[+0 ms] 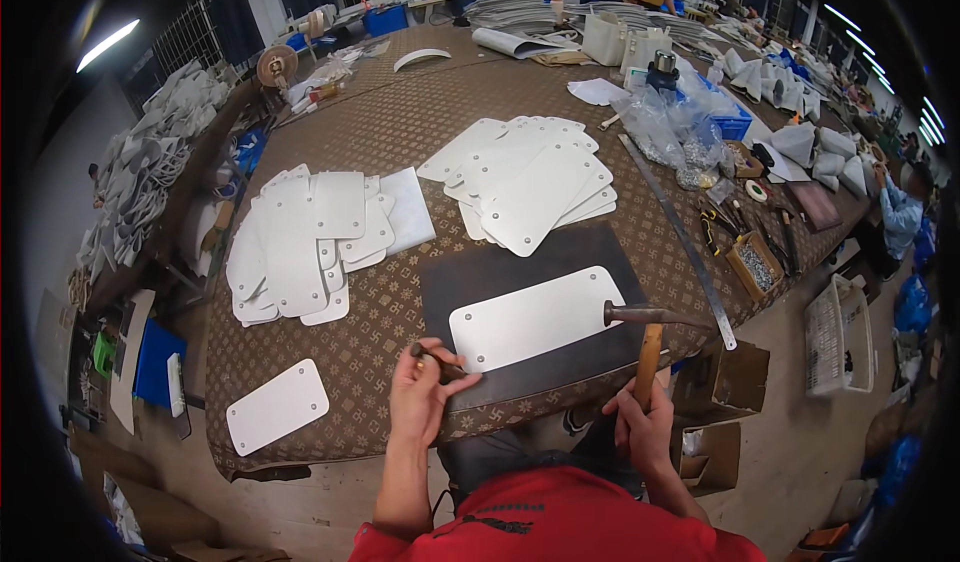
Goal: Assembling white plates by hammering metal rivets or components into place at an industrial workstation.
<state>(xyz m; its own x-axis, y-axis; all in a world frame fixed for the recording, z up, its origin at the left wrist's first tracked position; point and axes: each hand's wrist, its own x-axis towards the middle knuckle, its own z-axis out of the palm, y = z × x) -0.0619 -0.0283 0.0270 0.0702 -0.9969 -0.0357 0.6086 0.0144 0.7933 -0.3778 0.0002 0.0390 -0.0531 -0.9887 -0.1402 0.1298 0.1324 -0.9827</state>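
Note:
My left hand (415, 394) pinches a short dark metal punch (436, 360), its end by the near left corner of a white panel (535, 317). That panel has rounded corners with metal studs, and it lies on a dark mat (445, 274) at the table's near edge. In my right hand (645, 424) is a hammer (650, 352), gripped by its wooden handle. Its dark head hangs over the right end of the panel, apart from the punch. Another studded white panel (278, 407) lies on the table to the left.
Two loose piles of studded panels, a left pile (290, 247) and a right pile (530, 187), lie beyond the mat. To the right are a long metal ruler (680, 232), pliers (712, 230) and a box of small metal parts (755, 264). A white crate (838, 337) stands on the floor.

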